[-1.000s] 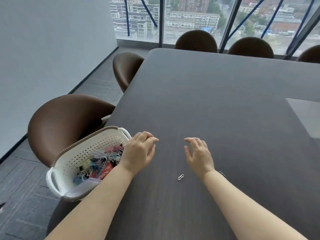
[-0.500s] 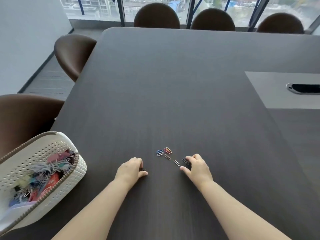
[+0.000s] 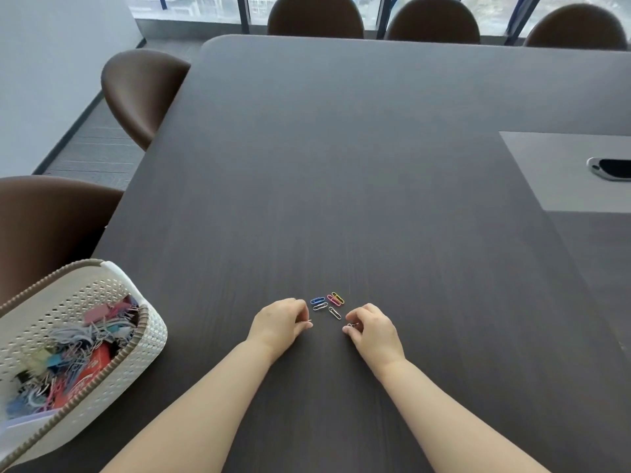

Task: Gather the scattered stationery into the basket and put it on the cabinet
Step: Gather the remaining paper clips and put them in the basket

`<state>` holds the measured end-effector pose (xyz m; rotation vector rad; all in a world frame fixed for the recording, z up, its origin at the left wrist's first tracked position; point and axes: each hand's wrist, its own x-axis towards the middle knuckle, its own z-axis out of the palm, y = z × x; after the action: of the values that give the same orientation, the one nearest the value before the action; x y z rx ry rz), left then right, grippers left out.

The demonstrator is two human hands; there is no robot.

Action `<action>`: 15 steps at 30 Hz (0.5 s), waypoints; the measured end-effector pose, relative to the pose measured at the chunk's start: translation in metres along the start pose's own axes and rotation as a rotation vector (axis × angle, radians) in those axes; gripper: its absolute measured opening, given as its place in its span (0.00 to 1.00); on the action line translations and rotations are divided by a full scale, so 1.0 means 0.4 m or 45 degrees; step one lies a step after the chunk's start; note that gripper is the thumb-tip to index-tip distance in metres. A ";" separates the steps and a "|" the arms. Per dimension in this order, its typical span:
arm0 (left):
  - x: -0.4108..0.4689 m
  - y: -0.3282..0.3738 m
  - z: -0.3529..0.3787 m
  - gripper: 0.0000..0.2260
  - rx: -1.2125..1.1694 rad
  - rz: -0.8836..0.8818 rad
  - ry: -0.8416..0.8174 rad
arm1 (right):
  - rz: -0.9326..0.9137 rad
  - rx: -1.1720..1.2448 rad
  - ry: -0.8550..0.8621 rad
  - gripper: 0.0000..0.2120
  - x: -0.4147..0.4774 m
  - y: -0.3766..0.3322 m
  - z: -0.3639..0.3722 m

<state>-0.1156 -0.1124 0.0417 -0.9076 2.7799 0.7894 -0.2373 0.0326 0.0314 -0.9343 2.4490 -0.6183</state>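
Several coloured paper clips lie in a small cluster on the dark table, just beyond my fingertips. My left hand is closed, pinching a paper clip whose tip shows at its fingers. My right hand is closed on another silver paper clip. The white perforated basket with a brown woven rim sits at the table's left edge. It holds clips, binder clips and a red packet.
Brown chairs stand along the left side and the far end of the table. A grey panel with a cable port is set into the table at the right. Floor and a white wall lie to the left.
The view dropped and shifted right, bringing the clip cluster into sight. Both hands moved forward to the cluster and each pinched up a clip. The basket stayed in place.
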 end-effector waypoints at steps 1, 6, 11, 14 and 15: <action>0.014 0.011 0.000 0.07 -0.038 -0.001 0.001 | -0.008 0.029 0.015 0.07 -0.002 0.008 -0.003; 0.066 0.049 -0.004 0.17 -0.059 -0.048 -0.083 | 0.010 -0.030 -0.029 0.10 0.008 0.033 -0.020; 0.085 0.051 -0.002 0.15 -0.027 -0.131 -0.101 | 0.015 -0.092 -0.095 0.08 0.025 0.032 -0.030; 0.083 0.054 0.001 0.11 -0.024 -0.181 -0.090 | 0.074 -0.106 -0.135 0.06 0.032 0.026 -0.034; 0.083 0.055 0.002 0.10 -0.037 -0.201 -0.091 | 0.098 -0.122 -0.151 0.06 0.033 0.023 -0.036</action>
<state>-0.1555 -0.1140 0.0421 -1.0666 2.6036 0.8219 -0.2588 0.0330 0.0347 -0.8823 2.4134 -0.4104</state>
